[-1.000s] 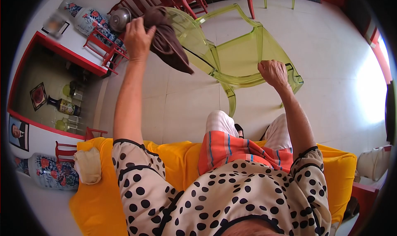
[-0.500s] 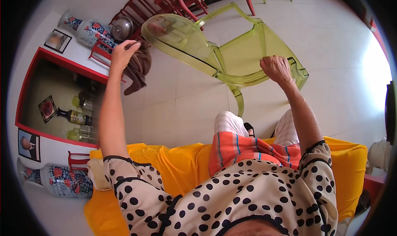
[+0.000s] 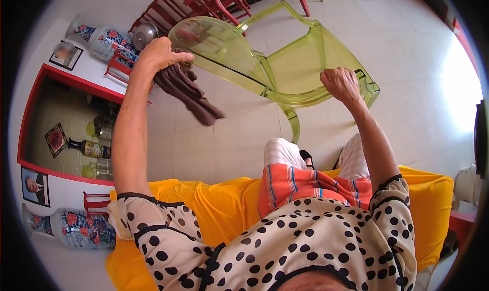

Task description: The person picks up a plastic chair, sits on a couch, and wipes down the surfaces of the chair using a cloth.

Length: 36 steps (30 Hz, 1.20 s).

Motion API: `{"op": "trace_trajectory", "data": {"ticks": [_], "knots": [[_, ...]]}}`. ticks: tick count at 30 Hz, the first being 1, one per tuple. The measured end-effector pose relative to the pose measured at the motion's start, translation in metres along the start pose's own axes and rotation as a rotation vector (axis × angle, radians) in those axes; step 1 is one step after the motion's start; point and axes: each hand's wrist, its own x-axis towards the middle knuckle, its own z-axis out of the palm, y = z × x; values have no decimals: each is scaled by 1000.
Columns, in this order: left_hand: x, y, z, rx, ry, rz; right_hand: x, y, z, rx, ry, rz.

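A brown cloth [image 3: 187,95] hangs in loose folds from my left hand [image 3: 160,55], whose fingers are closed on its upper end. It is next to the rounded back of a see-through green plastic armchair [image 3: 293,56], and I see no contact between cloth and chair. The chair lies tipped over in front of my knees, its back pointing left. My right hand [image 3: 341,83] is curled into a fist around the chair's near edge on the right. That hand's fingertips are hidden.
Red wooden chairs [image 3: 224,8] stand at the back. To the left are a silver round vessel [image 3: 145,34], a tall floral vase [image 3: 113,44] and a red-framed mirror-like panel [image 3: 76,128]. Yellow fabric [image 3: 219,204] covers the seat under me. Pale tiles [image 3: 407,61] form the floor.
My left hand has shifted slightly right with the cloth, whose loose end has swung right and toward me. My right hand keeps its place on the chair.
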Motion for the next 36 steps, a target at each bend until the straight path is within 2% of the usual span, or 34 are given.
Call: {"op": "trace_trajectory", "data": {"ticks": [3, 6, 9, 14, 17, 20, 26, 32, 36], "knots": [[-5, 24, -17, 83, -162, -87, 0, 0, 0, -5, 3, 0], [-9, 23, -12, 95, -117, 41, 0, -1, 0, 12, 30, -10], [-18, 37, -7, 220, -19, 3, 0, -3, -1, 22, 33, -7], [-4, 1, -6, -97, -130, 58, 0, 2, 2, 14, 24, -17], [-2, 17, -14, -38, -155, -64, 0, 0, 1, 26, 55, -25], [4, 10, -10, -127, -98, 11, -1, 1, 2, 19, 46, -16], [2, 12, -17, -48, -148, -11, -1, 2, 4, 13, 69, -30], [1, 13, -10, -74, -63, 40, -1, 2, 2, 24, 41, -24], [9, 2, -12, -161, -189, -35, 0, 2, 1, 12, 36, -22]]}}
